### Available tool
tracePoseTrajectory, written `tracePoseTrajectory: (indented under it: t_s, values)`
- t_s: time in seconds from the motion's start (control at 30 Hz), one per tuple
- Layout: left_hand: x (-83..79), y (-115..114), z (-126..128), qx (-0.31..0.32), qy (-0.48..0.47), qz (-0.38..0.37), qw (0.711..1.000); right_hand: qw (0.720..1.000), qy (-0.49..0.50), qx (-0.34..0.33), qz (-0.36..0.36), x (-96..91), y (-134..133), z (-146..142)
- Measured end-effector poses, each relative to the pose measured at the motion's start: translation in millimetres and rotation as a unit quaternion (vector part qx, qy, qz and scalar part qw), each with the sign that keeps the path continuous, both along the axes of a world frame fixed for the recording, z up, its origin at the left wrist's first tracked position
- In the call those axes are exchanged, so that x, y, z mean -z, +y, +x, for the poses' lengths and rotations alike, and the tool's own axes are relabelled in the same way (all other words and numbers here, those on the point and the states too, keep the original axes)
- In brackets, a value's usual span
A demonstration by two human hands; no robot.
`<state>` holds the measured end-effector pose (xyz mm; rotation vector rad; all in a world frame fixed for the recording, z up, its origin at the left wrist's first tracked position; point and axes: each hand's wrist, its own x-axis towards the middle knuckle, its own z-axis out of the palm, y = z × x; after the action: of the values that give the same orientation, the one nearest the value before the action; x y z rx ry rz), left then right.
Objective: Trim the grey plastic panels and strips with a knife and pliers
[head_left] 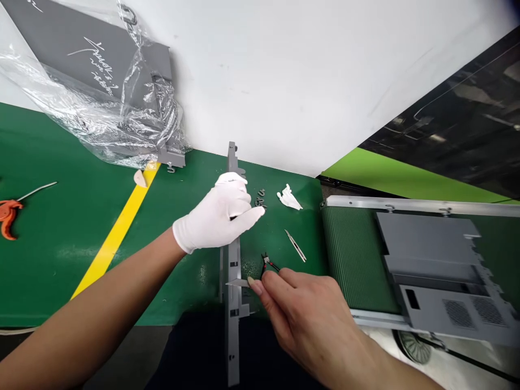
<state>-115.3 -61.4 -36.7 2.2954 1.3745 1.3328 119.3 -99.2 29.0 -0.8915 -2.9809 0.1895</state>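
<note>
While the gloved left hand (215, 214) clamps the grey bracket (233, 287) on the green mat (40, 271), the bare right hand (304, 317) pinches a small blade (238, 283) against its edge. Bracket's lower end runs past the mat's near edge. Cutters (266, 262) sit just beside the right fingers (276, 284); tweezers (295, 245) lie further right, short of the belt (353, 260).

Gray metal strip (233, 271) across the mat (60, 271), tweezers (295, 245) and clips (260, 199) just right, hand room to its left
</note>
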Motion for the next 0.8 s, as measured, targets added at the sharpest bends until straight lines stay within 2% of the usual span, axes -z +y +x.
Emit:
tracePoseTrajectory:
  t_s: [0.37,0.8]
  values:
    - [0.0,0.9,-0.7,-0.007,0.016,0.000,1.000,0.996,0.002,-0.042,0.080,-7.4,-4.3,-1.6]
    - [-0.9,2.9,-1.5,-0.006,0.005,-0.005,1.000,0.994,-0.024,-0.070,0.079,-9.0,-3.2,1.0]
